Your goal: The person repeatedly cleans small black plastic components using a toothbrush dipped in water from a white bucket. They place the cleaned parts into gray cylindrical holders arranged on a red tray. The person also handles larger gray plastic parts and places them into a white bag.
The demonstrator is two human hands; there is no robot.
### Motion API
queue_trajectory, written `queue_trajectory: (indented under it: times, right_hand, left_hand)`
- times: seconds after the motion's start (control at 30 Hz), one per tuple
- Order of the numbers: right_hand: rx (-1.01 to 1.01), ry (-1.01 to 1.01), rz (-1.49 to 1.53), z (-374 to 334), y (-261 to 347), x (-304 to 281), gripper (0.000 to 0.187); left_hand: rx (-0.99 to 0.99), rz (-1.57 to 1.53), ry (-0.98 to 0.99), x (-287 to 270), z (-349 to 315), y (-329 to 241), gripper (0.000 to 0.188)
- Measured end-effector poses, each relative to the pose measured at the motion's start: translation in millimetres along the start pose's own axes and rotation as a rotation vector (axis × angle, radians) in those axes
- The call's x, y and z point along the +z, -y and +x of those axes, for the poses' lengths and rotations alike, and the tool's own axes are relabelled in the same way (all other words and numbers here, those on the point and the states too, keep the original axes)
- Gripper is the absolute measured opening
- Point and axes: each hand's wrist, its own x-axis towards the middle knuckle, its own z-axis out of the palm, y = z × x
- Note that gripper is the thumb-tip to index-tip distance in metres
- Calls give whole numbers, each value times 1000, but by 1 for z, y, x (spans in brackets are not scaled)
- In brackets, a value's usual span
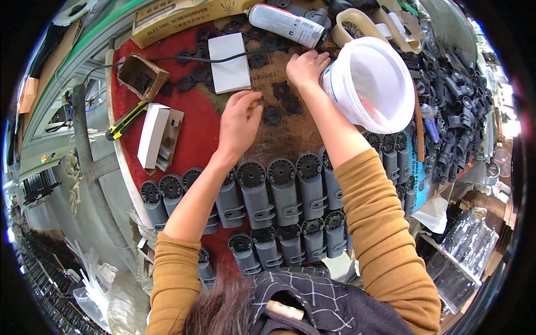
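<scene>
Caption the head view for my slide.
Left hand near a flat white box, right hand beside a bucket, beyond grey cylinders.

A workshop is indicated by matching grey cylinders [257, 200] lined up in rows on the bench [192, 120], by the heap of black plastic parts [455, 111] at the right, and by a utility knife [127, 120] and spray can [287, 25]

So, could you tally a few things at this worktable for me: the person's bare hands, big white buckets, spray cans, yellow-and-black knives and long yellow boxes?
Bare hands: 2, left hand and right hand
White bucket: 1
Spray can: 1
Yellow-and-black knife: 1
Long yellow box: 1
Total: 6
</scene>
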Motion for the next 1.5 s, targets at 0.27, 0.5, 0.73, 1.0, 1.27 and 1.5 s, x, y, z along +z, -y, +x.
queue_trajectory:
  times: [0.27,0.5,0.73,1.0,1.27,1.5]
  right_hand:
    - [-435,20,145,-86,-13,-45,38]
    - [-92,141,367,-143,-53,-92,30]
    - [-57,138,325,-130,-46,-77,30]
    - [33,95,174,-82,-8,-42,37]
    - [-179,-159,319,-102,-17,-67,33]
    - [147,143,843,-119,-4,-91,17]
  left_hand:
    - [79,515,-3,27,71,-3,41]
    - [79,294,5,-5,39,-4,29]
    - [26,426,57,29,32,-12,36]
    - [-10,440,64,36,38,-11,33]
    - [-419,-122,31,5,12,-6,27]
    - [-338,-113,-111,-6,-21,13,26]
